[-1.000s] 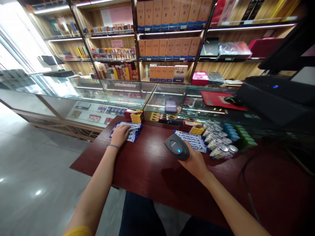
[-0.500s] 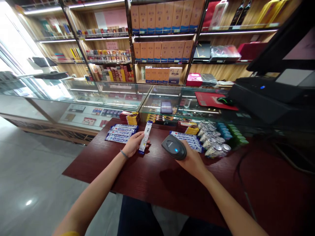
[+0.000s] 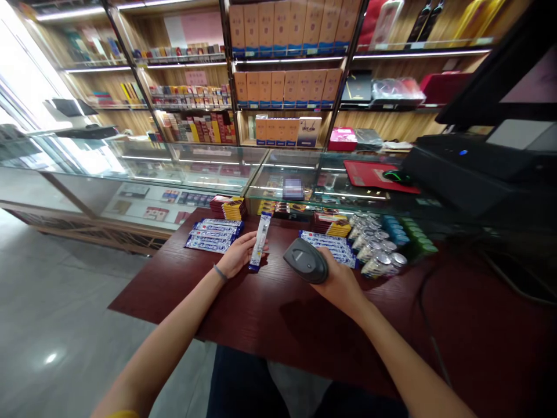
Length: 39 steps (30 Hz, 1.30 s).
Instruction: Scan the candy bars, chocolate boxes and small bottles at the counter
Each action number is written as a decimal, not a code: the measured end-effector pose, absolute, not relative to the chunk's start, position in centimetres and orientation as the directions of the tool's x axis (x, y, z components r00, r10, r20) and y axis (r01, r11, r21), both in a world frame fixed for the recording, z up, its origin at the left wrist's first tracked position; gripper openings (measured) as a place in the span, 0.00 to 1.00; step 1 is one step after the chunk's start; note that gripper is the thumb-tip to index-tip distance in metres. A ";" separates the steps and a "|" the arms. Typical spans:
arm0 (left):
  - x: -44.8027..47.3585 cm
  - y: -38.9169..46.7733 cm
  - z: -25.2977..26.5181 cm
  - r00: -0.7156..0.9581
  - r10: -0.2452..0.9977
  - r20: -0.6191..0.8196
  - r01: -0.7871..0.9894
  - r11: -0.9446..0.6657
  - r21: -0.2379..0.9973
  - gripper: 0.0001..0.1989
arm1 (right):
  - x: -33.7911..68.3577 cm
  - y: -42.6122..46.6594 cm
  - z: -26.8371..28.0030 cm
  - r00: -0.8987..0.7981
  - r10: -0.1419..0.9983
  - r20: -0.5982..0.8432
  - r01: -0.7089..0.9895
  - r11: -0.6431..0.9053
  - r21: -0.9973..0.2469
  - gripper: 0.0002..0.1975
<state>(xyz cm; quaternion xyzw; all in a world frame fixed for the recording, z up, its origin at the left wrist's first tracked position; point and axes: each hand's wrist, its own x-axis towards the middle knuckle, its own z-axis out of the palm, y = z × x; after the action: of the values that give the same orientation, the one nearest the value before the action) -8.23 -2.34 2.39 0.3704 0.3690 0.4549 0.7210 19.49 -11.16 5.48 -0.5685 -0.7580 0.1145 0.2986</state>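
Note:
My left hand (image 3: 240, 253) grips a long, thin blue-and-white snack packet (image 3: 260, 241), held up over the dark red wooden counter (image 3: 174, 296). My right hand (image 3: 342, 278) is wrapped round the handle of a black barcode scanner (image 3: 306, 260), whose head points left toward the packet, a short gap apart. Similar packets lie in a row (image 3: 213, 235) left of my left hand. Another row of packets (image 3: 329, 247) lies just behind the scanner, beside several small clear-sided containers with silvery lids (image 3: 378, 262).
Red-and-yellow boxes (image 3: 228, 206) are stacked at the counter's back edge, with more boxes (image 3: 329, 224) farther right. Blue and green cans (image 3: 418, 235) stand at the right. A cable (image 3: 424, 313) crosses the counter. Behind is a glass display case (image 3: 209, 168); a dark monitor (image 3: 487, 64) overhangs the right.
The packet in my left hand has shifted slightly right and turned a little. The blue light on the scanner has gone out. The scanner has moved slightly left.

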 end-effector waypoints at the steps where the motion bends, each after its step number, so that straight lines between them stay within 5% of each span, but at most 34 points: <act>1: -8.3 -2.3 2.3 0.328 0.926 -0.188 -0.394 0.315 0.863 0.17 | 19.7 -11.1 5.8 -0.157 0.941 0.301 0.794 0.301 -0.528 0.20; 7: -8.4 -2.1 2.3 0.374 0.922 -0.101 -0.359 0.244 0.901 0.25 | 21.6 -10.5 6.9 0.100 0.944 0.315 0.700 0.159 -0.697 0.22; 13: -6.0 -2.1 3.8 0.333 0.936 0.113 0.023 -0.128 0.992 0.23 | 25.4 -9.5 7.5 0.195 0.865 0.462 0.618 0.257 -0.743 0.24; 19: 0.2 -3.7 3.7 0.506 0.783 0.361 0.302 -0.553 0.777 0.15 | 28.0 -9.8 8.5 0.325 0.797 0.508 0.580 0.256 -0.773 0.24; 24: 5.6 -4.1 1.8 0.700 0.596 0.394 0.363 -0.772 0.522 0.17 | 28.8 -10.4 9.5 0.359 0.749 0.557 0.536 0.323 -0.780 0.20; 30: 8.8 -3.8 0.3 0.764 0.513 0.392 0.416 -0.855 0.309 0.18 | 29.3 -10.3 9.3 0.370 0.706 0.603 0.527 0.375 -0.763 0.21; 39: 9.2 -4.0 -0.2 0.738 0.527 0.422 0.446 -0.849 0.282 0.22 | 29.8 -10.1 8.9 0.414 0.684 0.601 0.531 0.355 -0.769 0.21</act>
<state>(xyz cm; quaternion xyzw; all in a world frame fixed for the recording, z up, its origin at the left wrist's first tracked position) 9.23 -4.03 -0.20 0.9286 0.2621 0.2499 0.0810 29.80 -10.12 8.95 -0.5646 -0.5380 0.0614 0.6229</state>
